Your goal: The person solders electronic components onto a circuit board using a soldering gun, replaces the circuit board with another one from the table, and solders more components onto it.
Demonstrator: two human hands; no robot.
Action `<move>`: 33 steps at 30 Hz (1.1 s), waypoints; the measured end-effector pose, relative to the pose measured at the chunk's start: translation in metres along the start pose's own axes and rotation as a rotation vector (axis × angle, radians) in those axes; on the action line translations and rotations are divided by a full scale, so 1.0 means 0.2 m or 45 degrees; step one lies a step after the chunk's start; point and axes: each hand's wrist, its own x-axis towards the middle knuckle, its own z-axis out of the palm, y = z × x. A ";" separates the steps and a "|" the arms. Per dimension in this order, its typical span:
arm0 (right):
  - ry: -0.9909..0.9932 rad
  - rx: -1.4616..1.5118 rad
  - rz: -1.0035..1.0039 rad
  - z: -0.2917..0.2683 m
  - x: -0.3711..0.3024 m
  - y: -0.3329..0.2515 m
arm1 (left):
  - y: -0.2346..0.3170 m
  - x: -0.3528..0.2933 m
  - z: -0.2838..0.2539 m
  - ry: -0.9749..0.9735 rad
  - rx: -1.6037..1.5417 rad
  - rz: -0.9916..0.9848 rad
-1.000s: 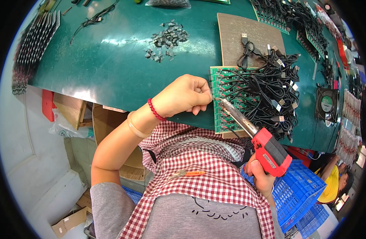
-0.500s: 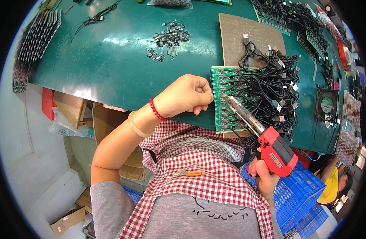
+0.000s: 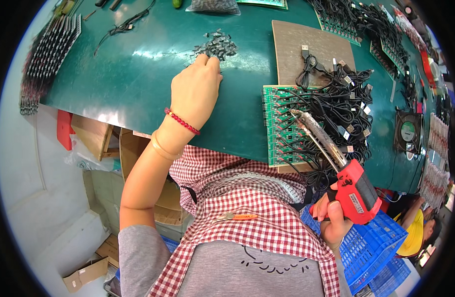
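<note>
My left hand [image 3: 197, 91], with a red bead bracelet and a pale bangle, reaches to the near edge of a pile of small black pin connectors [image 3: 218, 43]. Its fingers are drawn together, and the fingertips are partly hidden, so what they pinch does not show. Around the handle of a red and black soldering gun [image 3: 356, 198] my right hand [image 3: 334, 222] is closed. The gun's metal barrel points up and left over a green circuit board panel [image 3: 274, 131] with pins along its left edge. Black USB cables [image 3: 331, 111] lie bunched on the panel's right part.
Behind the panel lies a brown board [image 3: 306, 44]. More panels with cables [image 3: 336, 24] crowd the far right, near a black fan [image 3: 407, 131]. Stacked pin strips [image 3: 49, 59] stand at far left. Blue crates [image 3: 373, 242] sit below the table, where a person in yellow [image 3: 413, 232] also shows.
My left hand has moved from the panel's left edge up and left to the connector pile. The soldering gun has shifted slightly right and down, its tip still over the panel.
</note>
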 end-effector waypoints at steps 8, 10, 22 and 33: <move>-0.041 0.088 -0.025 0.04 0.04 -0.02 | 0.02 -0.02 0.05 0.185 0.062 0.128; -0.081 0.077 -0.037 0.06 0.05 -0.03 | 0.02 -0.03 0.06 0.202 0.055 0.141; -0.074 -0.034 -0.041 0.14 0.11 -0.05 | 0.24 -0.22 -0.14 -0.327 -1.400 -0.043; -0.300 -0.069 0.163 0.19 0.14 -0.11 | 0.48 -0.50 -0.12 -0.998 -2.552 -0.371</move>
